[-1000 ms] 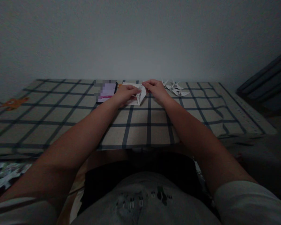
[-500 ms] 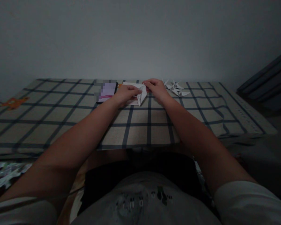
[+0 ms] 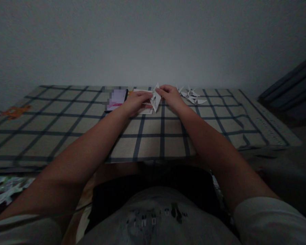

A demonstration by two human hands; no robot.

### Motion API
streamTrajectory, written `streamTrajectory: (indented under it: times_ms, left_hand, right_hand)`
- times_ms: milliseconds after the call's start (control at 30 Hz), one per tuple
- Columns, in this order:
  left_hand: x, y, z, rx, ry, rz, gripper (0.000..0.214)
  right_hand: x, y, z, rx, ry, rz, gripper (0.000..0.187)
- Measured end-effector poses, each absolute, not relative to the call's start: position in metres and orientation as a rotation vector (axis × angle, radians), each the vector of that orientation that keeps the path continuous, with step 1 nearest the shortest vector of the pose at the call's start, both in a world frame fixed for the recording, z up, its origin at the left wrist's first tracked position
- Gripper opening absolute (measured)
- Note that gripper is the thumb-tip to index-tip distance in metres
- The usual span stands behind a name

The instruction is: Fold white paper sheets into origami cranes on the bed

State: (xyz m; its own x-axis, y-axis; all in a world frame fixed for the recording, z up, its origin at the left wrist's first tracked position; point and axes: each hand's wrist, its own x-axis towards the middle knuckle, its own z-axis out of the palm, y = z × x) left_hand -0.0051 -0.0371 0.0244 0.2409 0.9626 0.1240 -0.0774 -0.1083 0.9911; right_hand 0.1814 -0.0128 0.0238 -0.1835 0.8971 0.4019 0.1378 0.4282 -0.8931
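Between my two hands is a white folded paper (image 3: 156, 101), with one point upward and another downward. My left hand (image 3: 138, 101) pinches its left side between thumb and fingers. My right hand (image 3: 169, 94) grips its upper right edge with thumb and fingertips. Beneath my left hand lie flat white paper sheets (image 3: 148, 111), partly covered. Just right of my right hand sit several folded paper cranes (image 3: 192, 95) in a small cluster.
A phone (image 3: 116, 98) with a lit, partly blurred screen lies left of my left hand. The checked tablecloth (image 3: 150, 144) covers the table, which stands against a pale wall (image 3: 153, 44). An orange object (image 3: 16, 111) rests at the far left.
The folded paper has turned more upright and moved slightly right, and a point now shows above my fingers. Both hands stay on it, with small shifts of the fingers.
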Motion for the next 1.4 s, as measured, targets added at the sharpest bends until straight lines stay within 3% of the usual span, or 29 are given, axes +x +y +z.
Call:
streamTrajectory:
  times_ms: [333, 900, 1400]
  left_hand:
    - [-0.007, -0.038, 0.028, 1.381, 1.006, 1.263, 0.041]
    - [-0.006, -0.038, 0.028, 1.436, 0.985, 1.255, 0.044]
    - [-0.011, -0.032, 0.019, 1.602, 0.968, 1.197, 0.056]
  right_hand:
    - [0.182, -0.004, 0.013, -0.866, -1.581, 1.115, 0.034]
    - [0.178, -0.005, 0.012, -0.808, -1.623, 1.238, 0.022]
    - [0.183, -0.007, 0.016, -0.828, -1.798, 0.874, 0.016]
